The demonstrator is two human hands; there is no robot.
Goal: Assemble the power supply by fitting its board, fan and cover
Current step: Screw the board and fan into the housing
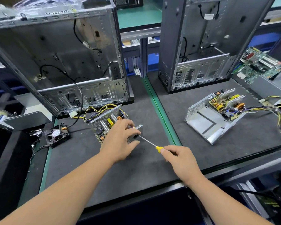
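1. The left hand (120,138) is gripping the side of the power supply (110,125) at the frame's centre, covering part of its board.
2. The right hand (180,161) is holding a yellow-handled screwdriver (150,144), its tip sitting at the housing's wall.
3. A loose fan (57,134) is lying left of the power supply, apart from it.
4. A second open power supply (217,112) is lying at right.
5. Two bare computer cases (58,59) are standing behind on the dark-matted counter (120,172); a green motherboard (259,65) is leaning at upper right.
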